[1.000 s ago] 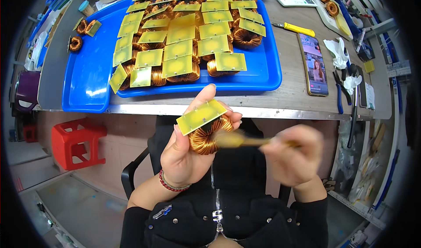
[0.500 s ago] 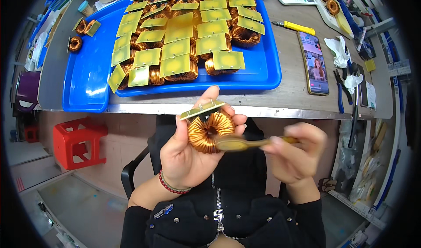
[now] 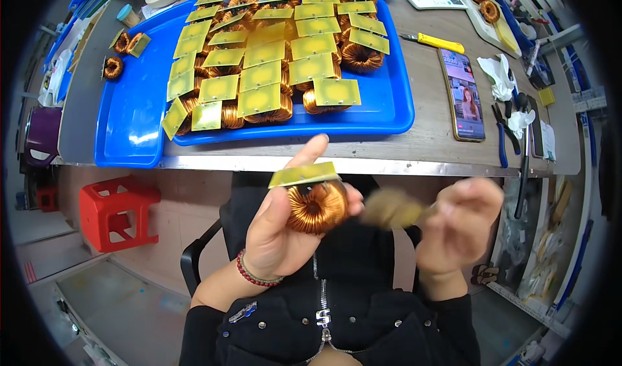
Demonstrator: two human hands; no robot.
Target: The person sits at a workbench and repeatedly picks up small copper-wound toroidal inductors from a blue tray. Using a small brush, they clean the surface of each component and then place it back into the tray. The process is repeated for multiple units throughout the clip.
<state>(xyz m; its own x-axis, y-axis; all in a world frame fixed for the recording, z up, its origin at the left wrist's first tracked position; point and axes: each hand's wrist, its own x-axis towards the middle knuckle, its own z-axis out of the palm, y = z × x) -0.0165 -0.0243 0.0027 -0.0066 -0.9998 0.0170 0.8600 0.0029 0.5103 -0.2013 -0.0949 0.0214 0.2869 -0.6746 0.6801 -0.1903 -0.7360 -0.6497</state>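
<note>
My left hand (image 3: 282,227) grips a copper-wound ring coil (image 3: 316,205) with a small yellow board (image 3: 304,174) on top, held in front of my chest below the table edge. My right hand (image 3: 459,227) is blurred and holds a small brush (image 3: 392,210) whose yellowish bristles sit just right of the coil. Whether the bristles touch the coil is unclear. On the table a blue tray (image 3: 129,116) carries several more coils with yellow boards (image 3: 259,74).
A phone (image 3: 461,94) lies right of the tray, with a yellow-handled knife (image 3: 435,41), pliers (image 3: 501,133) and white rags (image 3: 500,74) nearby. Loose coils (image 3: 114,67) lie left of the tray. A red stool (image 3: 116,210) stands on the floor at left.
My left hand has turned the coil so its ring side faces me and the yellow board shows edge-on. The brush in my right hand has shifted and blurred beside it.
</note>
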